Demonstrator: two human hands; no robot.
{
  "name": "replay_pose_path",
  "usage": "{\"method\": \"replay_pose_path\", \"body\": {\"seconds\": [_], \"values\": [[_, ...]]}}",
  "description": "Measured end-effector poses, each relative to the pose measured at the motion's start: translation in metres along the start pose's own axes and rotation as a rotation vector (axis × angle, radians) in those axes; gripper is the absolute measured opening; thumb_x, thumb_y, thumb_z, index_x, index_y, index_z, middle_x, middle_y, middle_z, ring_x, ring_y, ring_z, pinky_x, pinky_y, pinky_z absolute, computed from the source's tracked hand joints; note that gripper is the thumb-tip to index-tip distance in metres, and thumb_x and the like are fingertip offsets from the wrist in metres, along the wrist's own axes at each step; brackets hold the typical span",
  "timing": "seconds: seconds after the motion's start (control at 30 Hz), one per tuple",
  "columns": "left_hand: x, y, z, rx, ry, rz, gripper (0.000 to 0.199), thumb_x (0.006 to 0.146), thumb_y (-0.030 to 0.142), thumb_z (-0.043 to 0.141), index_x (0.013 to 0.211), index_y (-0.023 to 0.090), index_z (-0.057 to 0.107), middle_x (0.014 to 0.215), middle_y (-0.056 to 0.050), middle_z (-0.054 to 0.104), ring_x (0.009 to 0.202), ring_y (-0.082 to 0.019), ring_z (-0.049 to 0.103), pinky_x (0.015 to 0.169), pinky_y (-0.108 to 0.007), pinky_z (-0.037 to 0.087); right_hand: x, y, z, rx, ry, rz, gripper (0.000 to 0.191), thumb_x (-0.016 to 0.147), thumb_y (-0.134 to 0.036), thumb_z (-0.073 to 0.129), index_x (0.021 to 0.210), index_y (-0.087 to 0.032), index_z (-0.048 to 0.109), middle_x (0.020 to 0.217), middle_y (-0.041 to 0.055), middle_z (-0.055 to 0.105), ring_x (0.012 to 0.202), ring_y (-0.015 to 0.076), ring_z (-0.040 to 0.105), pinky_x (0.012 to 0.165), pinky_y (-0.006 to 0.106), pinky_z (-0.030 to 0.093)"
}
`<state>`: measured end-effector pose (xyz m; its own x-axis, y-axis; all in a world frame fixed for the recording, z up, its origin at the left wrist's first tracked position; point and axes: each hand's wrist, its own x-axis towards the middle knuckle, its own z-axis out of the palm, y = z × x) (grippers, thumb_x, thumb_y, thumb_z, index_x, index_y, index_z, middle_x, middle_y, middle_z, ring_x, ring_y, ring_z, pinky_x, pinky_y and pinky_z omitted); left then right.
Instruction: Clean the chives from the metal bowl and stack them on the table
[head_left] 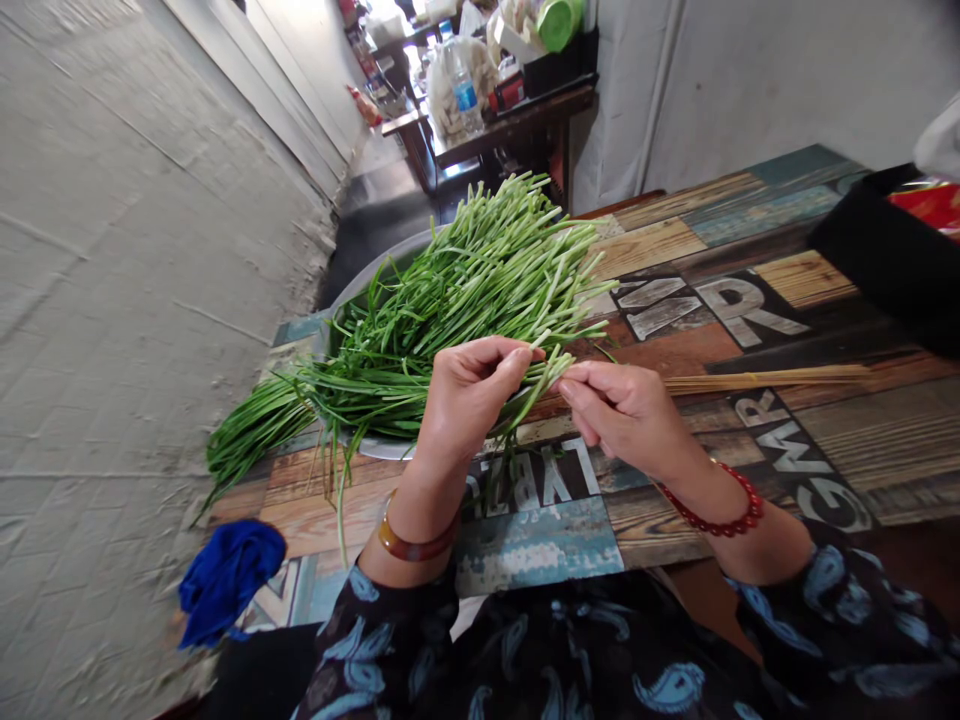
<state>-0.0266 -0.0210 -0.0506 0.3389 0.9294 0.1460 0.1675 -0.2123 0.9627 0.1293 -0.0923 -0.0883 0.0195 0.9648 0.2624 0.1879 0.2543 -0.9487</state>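
A large heap of garlic chives (465, 290), with pale cut ends to the right and green leaves to the left, fills a metal basin (382, 450) and spills over its rim. My left hand (480, 385) is closed, thumb against bent fingers, round a few chives at the near side of the heap. Close beside it, my right hand (622, 410) pinches at the pale ends of those chives; its fingertips partly hide what is between them. Behind the right hand, a bundle of thin wooden sticks (765, 380) lies on the table.
The patterned wood-look table (675, 480) carries a blue cloth (232, 580) at its near left corner. A dark container (885, 250) with a red package stands at right. Beyond are a cluttered shelf (517, 125) with a water bottle (465, 90), and a rough grey wall (135, 300) at left.
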Motion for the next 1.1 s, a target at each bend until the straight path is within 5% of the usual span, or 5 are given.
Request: {"method": "replay_pose_path", "body": {"seconds": [0.63,0.87,1.1], "values": [[-0.0020,0.0012,0.0009,-0.015,-0.114,-0.012,0.022,0.082,0.031,0.067,0.069,0.014,0.070,0.061,0.000,0.058,0.054,-0.008,0.042,0.052,-0.022,0.035,0.0021,-0.0002,0.0017,-0.008,0.051,-0.003,0.022,0.096,-0.029,0.054,0.085,-0.017,0.069,0.046,-0.0064,0.053,0.039,0.0079,0.047,0.041,0.019,0.036],[0.0000,-0.0012,-0.0011,0.062,-0.079,0.184,0.019,0.084,0.026,0.067,0.068,0.016,0.068,0.076,-0.003,0.063,0.072,-0.014,0.054,0.067,-0.026,0.043,0.0007,0.0037,-0.0004,0.032,0.051,-0.016,0.022,0.095,-0.032,0.056,0.082,-0.018,0.066,0.051,-0.0053,0.056,0.039,0.0077,0.047,0.043,0.020,0.038],[-0.0020,0.0039,0.0010,0.094,-0.165,0.114,0.021,0.084,0.034,0.070,0.073,0.016,0.070,0.074,-0.003,0.065,0.067,-0.013,0.052,0.062,-0.025,0.041,-0.0029,0.0063,0.0028,-0.126,0.146,-0.107,0.025,0.096,-0.030,0.054,0.074,-0.021,0.062,0.053,-0.0035,0.059,0.046,0.0099,0.053,0.048,0.022,0.040]]}}
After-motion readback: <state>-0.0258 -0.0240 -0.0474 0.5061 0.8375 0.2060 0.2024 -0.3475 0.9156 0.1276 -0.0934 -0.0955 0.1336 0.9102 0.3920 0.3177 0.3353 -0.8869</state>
